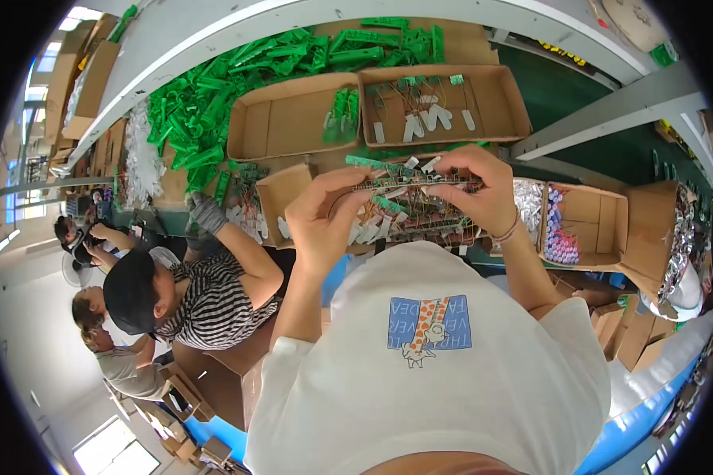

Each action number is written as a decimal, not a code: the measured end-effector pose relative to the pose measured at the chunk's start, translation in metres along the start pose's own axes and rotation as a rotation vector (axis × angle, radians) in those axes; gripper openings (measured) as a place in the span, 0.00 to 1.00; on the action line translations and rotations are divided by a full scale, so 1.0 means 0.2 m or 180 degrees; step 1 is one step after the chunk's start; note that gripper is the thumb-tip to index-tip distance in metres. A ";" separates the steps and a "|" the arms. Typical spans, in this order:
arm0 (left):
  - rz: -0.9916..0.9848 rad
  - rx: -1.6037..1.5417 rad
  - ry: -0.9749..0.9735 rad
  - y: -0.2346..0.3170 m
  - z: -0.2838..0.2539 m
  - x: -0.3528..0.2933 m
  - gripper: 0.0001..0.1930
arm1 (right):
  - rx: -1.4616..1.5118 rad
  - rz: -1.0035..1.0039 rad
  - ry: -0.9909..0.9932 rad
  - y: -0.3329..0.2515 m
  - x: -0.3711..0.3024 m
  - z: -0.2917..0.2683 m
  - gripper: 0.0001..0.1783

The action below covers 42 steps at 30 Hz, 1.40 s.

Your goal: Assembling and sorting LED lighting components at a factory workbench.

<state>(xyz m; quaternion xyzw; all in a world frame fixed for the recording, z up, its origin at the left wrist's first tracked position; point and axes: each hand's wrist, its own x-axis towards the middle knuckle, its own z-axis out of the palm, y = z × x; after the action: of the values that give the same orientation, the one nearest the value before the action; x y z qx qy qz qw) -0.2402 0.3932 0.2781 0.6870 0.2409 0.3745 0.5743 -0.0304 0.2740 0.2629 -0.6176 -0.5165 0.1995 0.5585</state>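
My left hand and my right hand are closed on the two ends of a thin strip of circuit boards, held level and nearly edge-on. Fingers lie behind it and thumbs on the near side. Just below the strip is a heap of small green circuit boards with wires and white tabs, partly hidden by my hands. Beyond them, a shallow cardboard box holds several wired boards with white tabs. To its left, another cardboard box contains a few green plastic parts.
Green plastic housings are piled at the far left. At right, a carton holds purple-white cylinders beside silvery pieces. Metal shelf beams cross above. A co-worker's gloved hand is left of mine.
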 end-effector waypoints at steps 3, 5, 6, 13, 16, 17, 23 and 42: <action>0.0266 -0.0067 -0.0096 -0.05 -0.03 -0.05 0.15 | 0.0386 0.0227 -0.0142 0.03 -0.03 -0.02 0.16; 0.0412 -0.0085 -0.0115 -0.06 -0.04 -0.07 0.16 | 0.0679 0.0201 -0.0307 0.08 -0.07 -0.02 0.16; 0.0346 0.0026 -0.0185 -0.05 -0.04 -0.08 0.15 | 0.0677 0.0214 -0.0294 0.10 -0.07 -0.02 0.16; 0.0103 0.1187 -0.0682 0.09 -0.01 -0.03 0.13 | 0.0547 0.0416 -0.0067 0.04 -0.07 0.00 0.15; 0.0457 0.1249 -0.0980 0.06 -0.04 -0.02 0.12 | 0.0473 0.0269 -0.0147 0.07 -0.07 0.01 0.15; 0.0453 0.1251 -0.0982 0.04 -0.04 -0.03 0.12 | 0.0475 0.0155 -0.0118 0.08 -0.06 0.01 0.15; 0.0844 0.1385 -0.0870 0.01 0.01 -0.04 0.11 | 0.0056 -0.0803 -0.0269 0.11 -0.05 0.03 0.14; 0.0553 0.1358 -0.0709 -0.03 0.04 -0.03 0.12 | 0.0384 -0.0538 -0.0325 0.11 -0.04 -0.04 0.12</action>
<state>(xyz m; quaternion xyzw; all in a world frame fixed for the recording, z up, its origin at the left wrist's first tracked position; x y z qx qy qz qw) -0.2368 0.3856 0.2703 0.8477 0.1898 0.2851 0.4051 -0.0169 0.2669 0.2427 -0.5261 -0.5815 0.2137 0.5825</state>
